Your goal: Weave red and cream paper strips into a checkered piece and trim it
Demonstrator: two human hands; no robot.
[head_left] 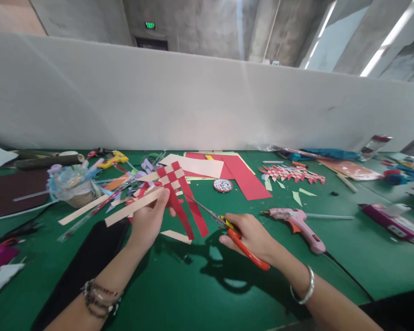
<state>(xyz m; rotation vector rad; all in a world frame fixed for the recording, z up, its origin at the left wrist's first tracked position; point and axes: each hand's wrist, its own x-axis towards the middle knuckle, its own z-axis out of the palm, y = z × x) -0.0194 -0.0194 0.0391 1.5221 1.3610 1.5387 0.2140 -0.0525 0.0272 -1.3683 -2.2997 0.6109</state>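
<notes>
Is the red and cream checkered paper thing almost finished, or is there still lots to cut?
Partly. The checkered middle of the woven paper is already woven. The left hand holds it up, and the right hand points the scissors at its long red strips. Those strips and the cream ones on the left still hang out untrimmed. A finished-looking woven piece lies farther back on the green table.

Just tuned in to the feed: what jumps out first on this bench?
At centre, the left hand holds up a red-and-cream woven paper piece while the right hand points orange-handled scissors at its strips. A pink glue gun lies to the right on the green table.
</notes>
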